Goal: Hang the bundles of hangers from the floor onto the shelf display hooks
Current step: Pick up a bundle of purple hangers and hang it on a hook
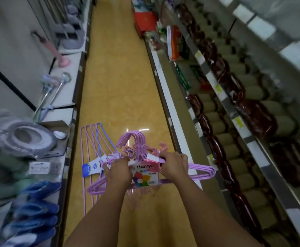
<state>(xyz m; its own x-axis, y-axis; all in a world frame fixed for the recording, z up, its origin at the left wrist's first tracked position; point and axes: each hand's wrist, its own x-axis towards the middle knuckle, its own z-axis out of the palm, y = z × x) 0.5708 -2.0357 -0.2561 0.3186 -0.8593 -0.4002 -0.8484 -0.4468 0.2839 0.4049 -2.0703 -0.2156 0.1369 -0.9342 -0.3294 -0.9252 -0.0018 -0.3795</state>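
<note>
**Both hands on the hanger bundles, low in the aisle**

The right hand (pixel 175 166) curls its fingers round the neck of a purple hanger bundle (pixel 201 172), just beside the "Hanger" label card (pixel 145 172). The left hand (pixel 118 171) grips at the card's other side, fingers closed among the hanger necks; whether it grasps this bundle, the one beside it, or both, I cannot tell. The bundle's long axis runs crosswise between the hands, shoulders out to either side, its hooks (pixel 135 138) pointing away from the person, up the aisle.

A second bundle (pixel 92 138), pink and blue with a blue-and-white tag (pixel 90 168), lies to the left on the yellow floor (pixel 117 77), its long side running along the aisle. It touches or overlaps the held one near the left hand, which is the nearer hand to it.

As I judge it, the lift turns on freeing the hooks from that tangle before raising them. The left shelving (pixel 70 97) stands close, its edge near the floor bundle; the right shelf edge (pixel 172 107) runs just past the right hand. Open room lies straight ahead and above. No display hooks are plainly visible.
</note>
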